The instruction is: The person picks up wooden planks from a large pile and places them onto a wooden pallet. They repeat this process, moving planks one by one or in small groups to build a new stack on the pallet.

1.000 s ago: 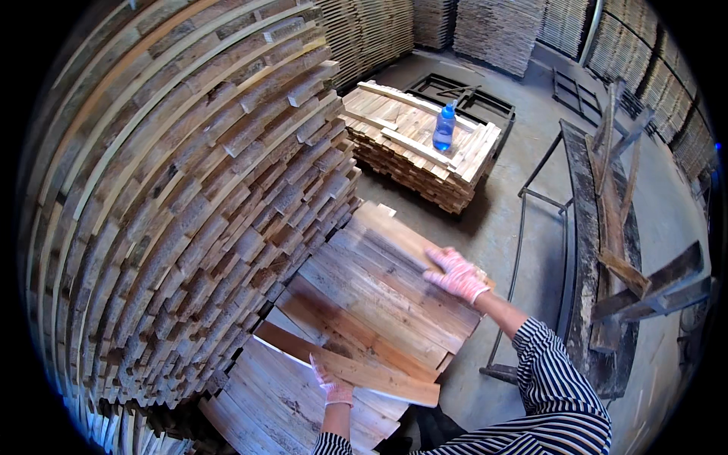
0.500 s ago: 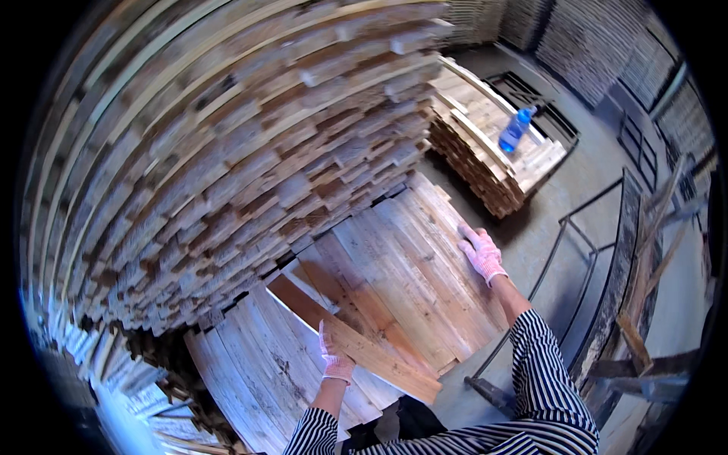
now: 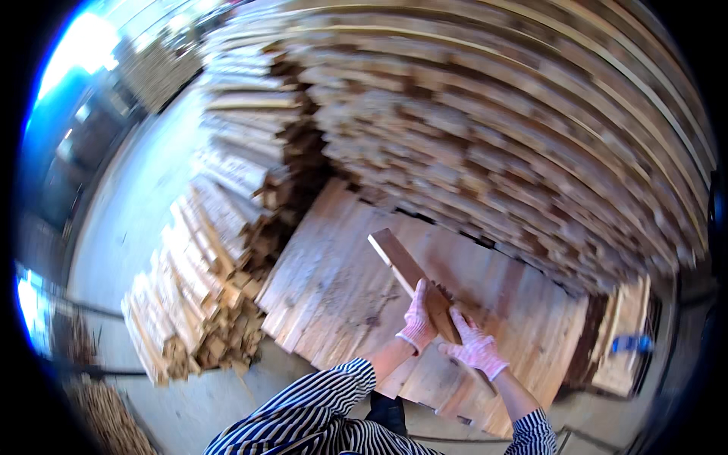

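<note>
A single wooden board (image 3: 400, 262) is held tilted above a layer of planks (image 3: 334, 280) laid side by side. My left hand (image 3: 418, 324), in a pink-and-white knit glove, grips the board's left edge near its middle. Farther down the board, my right hand (image 3: 478, 349), gloved alike, holds its right edge, with fingers at the wood and thumb toward the left hand. The board's near end shows below my right hand. Parts of my fingers are hidden behind the board.
A tall stack of boards (image 3: 470, 144) rises behind the plank layer. To the left lies a pile of loose wood pieces (image 3: 189, 296), with more heaped boards (image 3: 243, 129) beyond. A blue bottle (image 3: 631, 344) rests on a low board stack (image 3: 618, 371) at the right.
My view has swung left. My right hand has left the far right edge of the plank layer and now holds the board beside my left hand. The board stays in my left hand.
</note>
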Tool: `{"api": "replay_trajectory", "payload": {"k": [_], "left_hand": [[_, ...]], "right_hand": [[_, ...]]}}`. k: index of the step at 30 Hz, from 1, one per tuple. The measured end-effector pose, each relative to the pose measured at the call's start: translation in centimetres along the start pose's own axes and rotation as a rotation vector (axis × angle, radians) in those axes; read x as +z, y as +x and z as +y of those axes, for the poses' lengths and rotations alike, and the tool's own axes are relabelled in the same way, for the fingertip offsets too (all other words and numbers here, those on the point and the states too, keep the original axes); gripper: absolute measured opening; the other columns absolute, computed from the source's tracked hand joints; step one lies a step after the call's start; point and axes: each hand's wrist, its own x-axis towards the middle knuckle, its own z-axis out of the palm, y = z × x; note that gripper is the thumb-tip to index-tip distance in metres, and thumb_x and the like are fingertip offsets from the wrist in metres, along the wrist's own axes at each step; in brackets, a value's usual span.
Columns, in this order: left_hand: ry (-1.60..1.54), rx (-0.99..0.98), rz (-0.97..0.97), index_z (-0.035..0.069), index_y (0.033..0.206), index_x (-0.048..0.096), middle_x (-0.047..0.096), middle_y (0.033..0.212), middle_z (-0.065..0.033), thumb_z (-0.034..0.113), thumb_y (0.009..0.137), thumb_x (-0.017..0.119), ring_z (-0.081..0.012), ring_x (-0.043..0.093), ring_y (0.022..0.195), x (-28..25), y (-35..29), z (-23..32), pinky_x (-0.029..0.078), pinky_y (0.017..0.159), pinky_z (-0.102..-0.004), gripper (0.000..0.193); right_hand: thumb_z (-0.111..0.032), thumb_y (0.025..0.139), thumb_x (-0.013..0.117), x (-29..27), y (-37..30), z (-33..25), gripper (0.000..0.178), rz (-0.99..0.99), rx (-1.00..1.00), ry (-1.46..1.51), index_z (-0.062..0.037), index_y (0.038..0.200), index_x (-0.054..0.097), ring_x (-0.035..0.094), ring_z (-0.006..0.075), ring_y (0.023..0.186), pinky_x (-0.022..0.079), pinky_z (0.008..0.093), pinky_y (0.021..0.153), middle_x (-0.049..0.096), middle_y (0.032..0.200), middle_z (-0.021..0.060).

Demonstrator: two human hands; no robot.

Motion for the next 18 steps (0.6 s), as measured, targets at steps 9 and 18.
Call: {"api": "replay_trajectory", "payload": {"k": [9, 18], "left_hand": [[0.499, 0.453, 0.198, 0.005, 0.153, 0.043, 0.052, 0.151, -0.0132, 0.044, 0.094, 0.072, -0.0233, 0.05, 0.137, -0.8, -4.1, 18.4, 0.043, 0.107, -0.0373, 0.076], [1.41, 0.958, 1.489, -0.002, 0.16, 0.021, 0.024, 0.165, -0.0266, 0.066, 0.086, 0.068, -0.0406, 0.018, 0.155, -17.5, -10.2, 49.2, 0.013, 0.127, -0.0435, 0.112]], "right_hand": [[-0.039, 0.082, 0.077, 1.7, 22.4, -3.7, 0.08, 0.147, -0.292, -0.546, -0.0322, 0.155, 0.043, 0.046, 0.037, 0.137, 0.036, 0.0515, 0.116, 0.043, 0.155, 0.0128], [-0.033, 0.087, 0.075, 8.5, 23.1, -6.5, 0.077, 0.182, 0.099, -0.713, -0.0241, 0.156, 0.043, 0.029, 0.0408, 0.149, 0.027, 0.0576, 0.121, 0.025, 0.166, 0.0166]]}}
